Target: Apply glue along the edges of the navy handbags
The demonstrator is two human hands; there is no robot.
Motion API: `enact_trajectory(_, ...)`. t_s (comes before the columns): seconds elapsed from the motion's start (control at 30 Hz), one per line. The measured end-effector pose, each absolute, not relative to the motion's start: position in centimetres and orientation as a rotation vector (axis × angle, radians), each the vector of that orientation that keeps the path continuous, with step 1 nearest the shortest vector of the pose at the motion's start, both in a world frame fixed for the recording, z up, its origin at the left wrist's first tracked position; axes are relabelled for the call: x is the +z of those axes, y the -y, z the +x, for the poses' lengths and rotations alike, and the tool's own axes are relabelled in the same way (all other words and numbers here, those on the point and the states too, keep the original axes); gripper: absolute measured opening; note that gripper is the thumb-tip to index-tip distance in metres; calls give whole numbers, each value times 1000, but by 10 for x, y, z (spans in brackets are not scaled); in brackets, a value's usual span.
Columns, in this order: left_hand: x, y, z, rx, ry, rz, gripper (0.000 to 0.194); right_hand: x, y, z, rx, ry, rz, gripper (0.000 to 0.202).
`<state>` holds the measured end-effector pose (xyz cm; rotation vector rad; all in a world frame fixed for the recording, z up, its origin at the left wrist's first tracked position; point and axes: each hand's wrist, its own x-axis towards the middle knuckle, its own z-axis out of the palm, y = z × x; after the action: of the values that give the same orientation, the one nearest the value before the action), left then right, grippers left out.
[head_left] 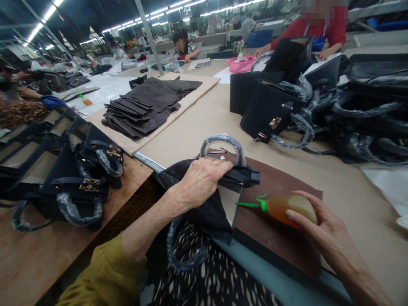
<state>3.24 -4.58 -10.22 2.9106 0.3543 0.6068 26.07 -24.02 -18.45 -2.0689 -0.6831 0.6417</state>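
Note:
My left hand (204,178) is closed on the upper edge of a black handbag (219,212) at the table's front edge. Plastic wrap covers the bag's handles; one arches up behind my hand and the other hangs down at the front. In my right hand (321,225) is an amber squeeze bottle (287,208), held on its side with the thin green nozzle pointing left at the bag. Beneath the bottle lies a brown board (277,242). My left fingertips are partly hidden by the bag's edge.
Several black handbags (79,178) stand on a wooden table at left. A pile of dark leather pieces (149,106) lies on a board ahead. More black bags (270,110) with wrapped handles are at right. Beyond them, a person in red (312,29) works by a pink basket (241,64).

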Motion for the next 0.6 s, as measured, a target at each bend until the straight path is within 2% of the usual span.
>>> enact_trajectory(0.43,-106,45,33,610,-332,2892,46,-181,262,246,781,727,-2072,79)
enact_trajectory(0.6,-105,45,33,588,-360,2891,47,-185,269,244,711,861,-2024,70)
